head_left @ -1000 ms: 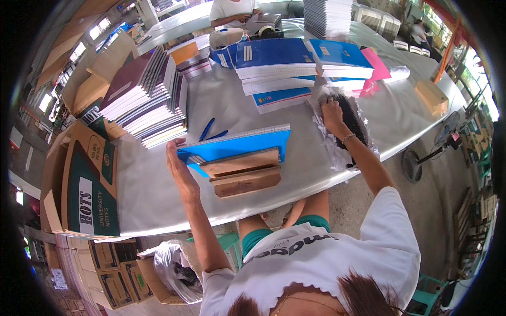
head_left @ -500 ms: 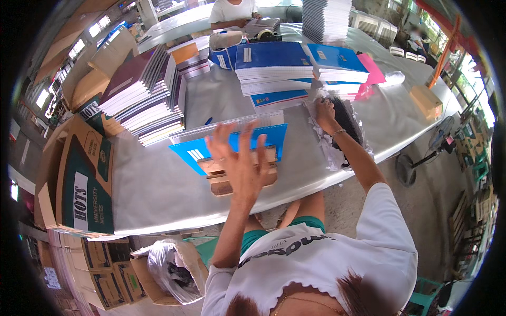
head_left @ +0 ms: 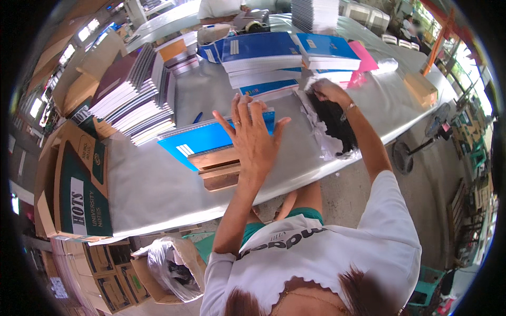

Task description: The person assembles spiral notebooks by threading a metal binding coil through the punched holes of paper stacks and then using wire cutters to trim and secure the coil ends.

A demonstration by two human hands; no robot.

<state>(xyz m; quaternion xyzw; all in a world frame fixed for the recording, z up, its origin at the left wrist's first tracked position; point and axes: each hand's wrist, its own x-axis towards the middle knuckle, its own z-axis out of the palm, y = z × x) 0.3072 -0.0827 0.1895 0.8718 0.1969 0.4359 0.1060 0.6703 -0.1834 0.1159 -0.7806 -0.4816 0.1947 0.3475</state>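
Note:
A blue notebook cover (head_left: pixel 213 138) with white pages behind it stands tilted against a wooden stand (head_left: pixel 219 167) on the table. My left hand (head_left: pixel 255 137) is over its right part, fingers spread and hiding that side of the stand. To the right, my right hand (head_left: pixel 331 92) reaches to the far end of an open, torn-edged box (head_left: pixel 316 129) holding a mass of thin black pieces (head_left: pixel 340 131), which look like binding coils. Its fingers are blurred and partly hidden, so their grip does not show.
Stacks of maroon notebooks (head_left: pixel 134 95) stand at left, blue notebooks (head_left: pixel 261 47) at the back. A blue pen (head_left: pixel 198 117) lies behind the stand. A green-and-brown carton (head_left: pixel 84 184) sits at the table's left end, a small brown box (head_left: pixel 420 89) far right. A floor fan (head_left: pixel 403 158) stands beyond the edge.
My left hand has moved right and back, over the notebook's right part. My right hand has shifted to the box's far end. The whole view has also moved slightly.

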